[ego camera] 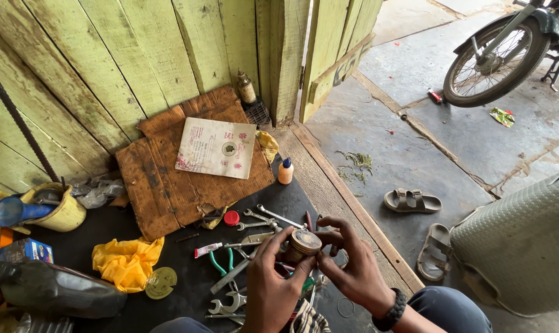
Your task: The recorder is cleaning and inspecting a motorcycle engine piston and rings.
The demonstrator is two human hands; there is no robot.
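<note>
We hold a small round tin (302,243) between our left hand (270,283) and right hand (350,265), fingers curled closed around it, above scattered wrenches (255,223), with a pale square paper packet (216,148) at 11 o'clock and a small blue box (25,251) at 9 o'clock.

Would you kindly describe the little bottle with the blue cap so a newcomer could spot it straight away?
Start at the large brown wooden board lying against the green plank wall. At the board's right edge, on the black mat, stands the small orange plastic bottle with a blue cap. It is upright and apart from the metal spanners, and unlike the dark bottle by the wall, it is pale orange with a blue top.
</note>
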